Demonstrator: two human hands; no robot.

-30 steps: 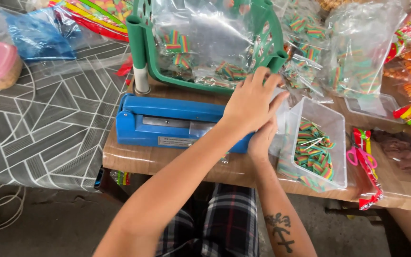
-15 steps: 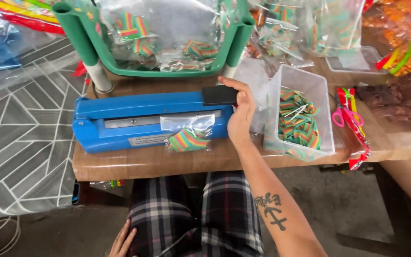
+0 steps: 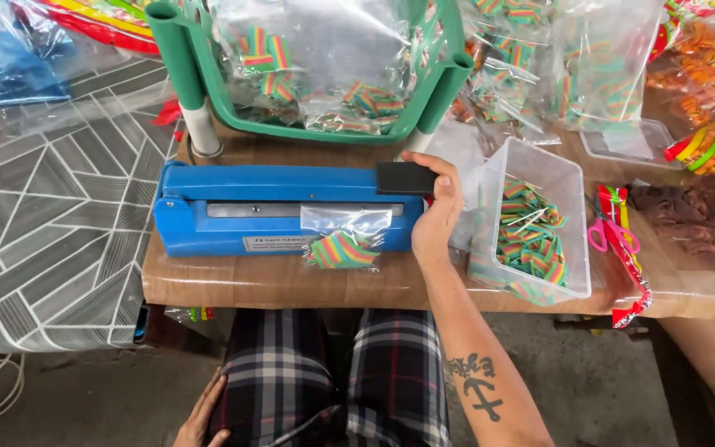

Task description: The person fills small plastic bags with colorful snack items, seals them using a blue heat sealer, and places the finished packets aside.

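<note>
Right hand [image 3: 436, 217] grips sealer handle [image 3: 405, 177], tub [image 3: 571, 178] just beside.

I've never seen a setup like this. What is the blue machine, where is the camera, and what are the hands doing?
The camera sits on the person's head and looks down at a wooden table. The blue machine looks like a heat sealer for plastic bags. The right hand grips its black handle, with the arm down on a small clear bag of rainbow-striped candy. The left hand rests on the person's checked lap. A clear tub to the right holds more candy; behind it stands a green basket of filled bags.
</note>
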